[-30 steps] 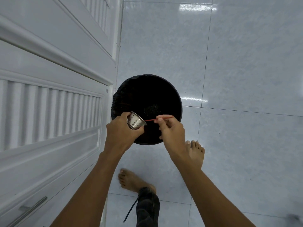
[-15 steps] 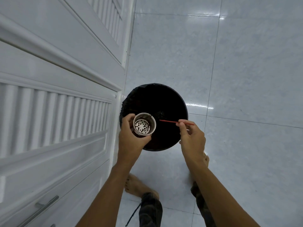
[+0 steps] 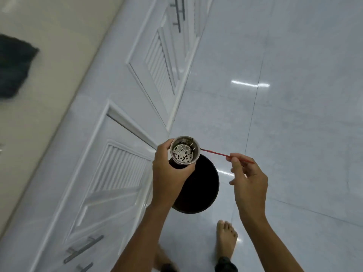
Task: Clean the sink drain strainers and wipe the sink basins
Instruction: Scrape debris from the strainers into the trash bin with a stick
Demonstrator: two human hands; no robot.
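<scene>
My left hand [image 3: 169, 173] grips a round steel drain strainer [image 3: 184, 151], a perforated cup held upright with its open top facing me. Its holed bottom looks mostly bare. My right hand [image 3: 247, 179] pinches a thin red stick [image 3: 218, 153] between thumb and forefinger; the stick's far tip touches the strainer's right rim. Both hands are raised above a black round bin [image 3: 198, 189] that stands on the floor, partly hidden by my left hand.
White louvred cabinet doors [image 3: 121, 169] with metal bar handles [image 3: 84, 248] run along the left. Above them lies a beige countertop [image 3: 39, 95] with a dark cloth [image 3: 13, 65]. Glossy white floor tiles [image 3: 294, 95] spread to the right. My bare feet [image 3: 225, 236] stand below the bin.
The strainer turned from tilted over the bin to upright and rose higher. The stick came out of it and now touches its rim. My view swung up and left, revealing the countertop.
</scene>
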